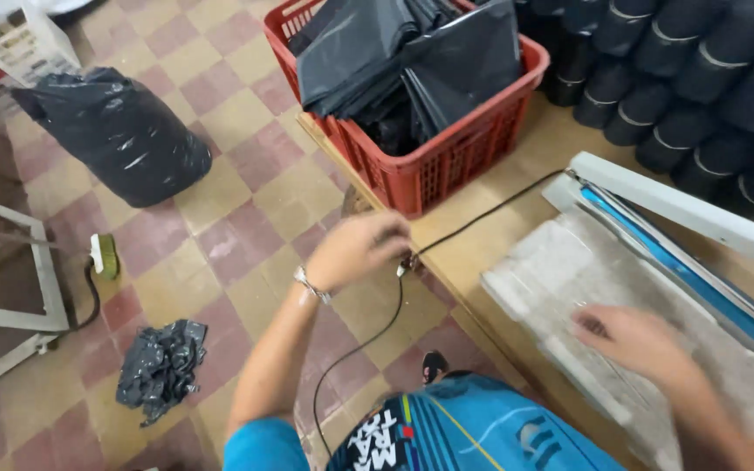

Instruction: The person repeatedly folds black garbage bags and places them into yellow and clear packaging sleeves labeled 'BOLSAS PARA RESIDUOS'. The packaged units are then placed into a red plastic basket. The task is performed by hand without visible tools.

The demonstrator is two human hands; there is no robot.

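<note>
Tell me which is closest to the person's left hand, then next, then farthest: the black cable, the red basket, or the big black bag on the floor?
From the left hand:
1. Black cable, right at its fingers.
2. Red basket, just beyond on the table.
3. Big black bag, far off on the floor.

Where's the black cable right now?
The black cable crosses the wooden table from the sealer, passes under the left hand, then drops to the floor.
</note>
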